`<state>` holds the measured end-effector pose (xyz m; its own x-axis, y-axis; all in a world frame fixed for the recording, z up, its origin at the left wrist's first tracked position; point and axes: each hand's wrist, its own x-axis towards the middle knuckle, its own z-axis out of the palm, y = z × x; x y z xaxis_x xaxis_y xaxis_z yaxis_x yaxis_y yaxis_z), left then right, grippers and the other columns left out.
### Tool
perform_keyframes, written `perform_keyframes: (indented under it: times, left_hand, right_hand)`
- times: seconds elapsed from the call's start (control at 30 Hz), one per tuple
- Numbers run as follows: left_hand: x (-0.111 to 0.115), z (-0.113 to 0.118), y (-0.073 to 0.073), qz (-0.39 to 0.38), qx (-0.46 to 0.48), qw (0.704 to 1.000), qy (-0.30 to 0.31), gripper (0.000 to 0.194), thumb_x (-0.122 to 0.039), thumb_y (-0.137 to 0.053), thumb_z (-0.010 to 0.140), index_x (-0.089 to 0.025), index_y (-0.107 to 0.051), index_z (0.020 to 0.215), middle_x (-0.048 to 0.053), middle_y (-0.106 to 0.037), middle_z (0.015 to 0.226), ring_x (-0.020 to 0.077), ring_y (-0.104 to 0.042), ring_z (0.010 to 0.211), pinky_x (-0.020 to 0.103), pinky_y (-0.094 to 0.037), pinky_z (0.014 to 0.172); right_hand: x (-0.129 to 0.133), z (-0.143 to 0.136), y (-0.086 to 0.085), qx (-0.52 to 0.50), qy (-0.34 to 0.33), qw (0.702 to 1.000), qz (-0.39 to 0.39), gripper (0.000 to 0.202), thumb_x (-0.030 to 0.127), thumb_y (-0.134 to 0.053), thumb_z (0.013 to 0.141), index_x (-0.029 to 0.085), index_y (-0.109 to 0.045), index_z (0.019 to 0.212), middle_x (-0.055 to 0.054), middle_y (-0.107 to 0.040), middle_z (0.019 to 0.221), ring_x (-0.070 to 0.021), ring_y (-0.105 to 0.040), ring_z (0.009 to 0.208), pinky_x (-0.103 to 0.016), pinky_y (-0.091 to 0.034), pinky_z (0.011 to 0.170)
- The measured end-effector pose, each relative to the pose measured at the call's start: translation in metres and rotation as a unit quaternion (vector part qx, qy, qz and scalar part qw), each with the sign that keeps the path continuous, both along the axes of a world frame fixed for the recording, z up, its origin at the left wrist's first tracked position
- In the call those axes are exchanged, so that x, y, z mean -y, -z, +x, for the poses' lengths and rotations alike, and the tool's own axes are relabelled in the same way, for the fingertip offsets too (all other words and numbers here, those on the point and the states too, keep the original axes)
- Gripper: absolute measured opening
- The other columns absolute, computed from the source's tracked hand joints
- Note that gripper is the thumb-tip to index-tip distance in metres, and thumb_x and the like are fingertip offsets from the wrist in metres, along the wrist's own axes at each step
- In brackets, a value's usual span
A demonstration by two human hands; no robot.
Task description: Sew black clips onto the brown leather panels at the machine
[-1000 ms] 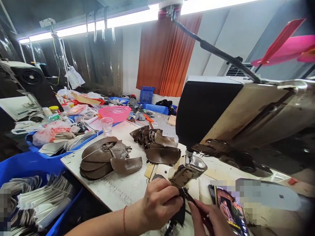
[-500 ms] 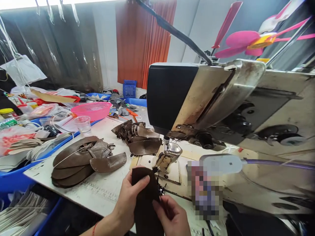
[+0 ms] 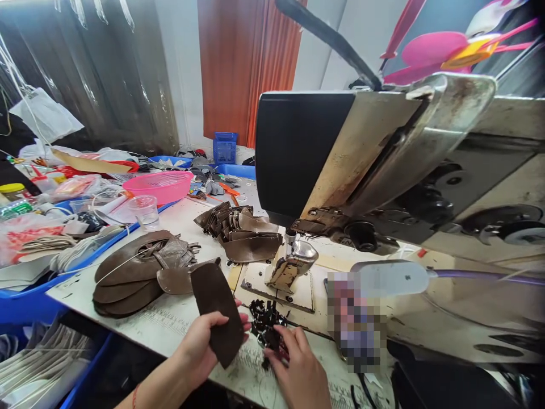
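In my left hand (image 3: 200, 343) is a flat dark brown leather piece (image 3: 219, 312), tilted upright with thumb in front and fingers behind. My right hand (image 3: 300, 369) is curled at a heap of shiny black scraps (image 3: 269, 318) on the table's front edge. Something dark lies between its thumb and fingers, too hidden to name. Behind the scraps is the sewing machine's metal post bed (image 3: 293, 258). To the left, brown leather pieces (image 3: 128, 284) lie in a stack, with a smaller curved piece (image 3: 174, 281) partly behind the held one.
The sewing machine head (image 3: 304, 159) overhangs the right side. A pile of folded brown pieces (image 3: 251, 247) sits behind the post. A clear plastic cup (image 3: 145, 213), a pink basket (image 3: 159, 187) and a cluttered blue tray (image 3: 91, 253) are at left.
My left hand has carried the leather piece left and down, away from the machine post. My right hand has let go of the piece and is at the black scraps.
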<state>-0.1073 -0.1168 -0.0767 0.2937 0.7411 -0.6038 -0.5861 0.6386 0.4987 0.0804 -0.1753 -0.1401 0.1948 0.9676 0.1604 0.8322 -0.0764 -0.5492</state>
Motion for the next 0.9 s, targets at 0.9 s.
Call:
perform_keyframes:
  times: [0.9]
  left_hand:
    - [0.020, 0.055, -0.003, 0.083, -0.046, 0.994, 0.061, 0.049, -0.015, -0.077, 0.047, -0.012, -0.059, 0.093, 0.002, -0.067, 0.070, 0.0141, -0.059, 0.063, 0.026, -0.044, 0.065]
  right_hand:
    - [0.009, -0.008, -0.028, -0.222, -0.082, 0.931, 0.279, 0.023, 0.019, -0.056, 0.086, 0.027, -0.071, 0.101, -0.004, -0.066, 0.088, -0.0144, -0.065, 0.075, -0.021, -0.050, 0.066]
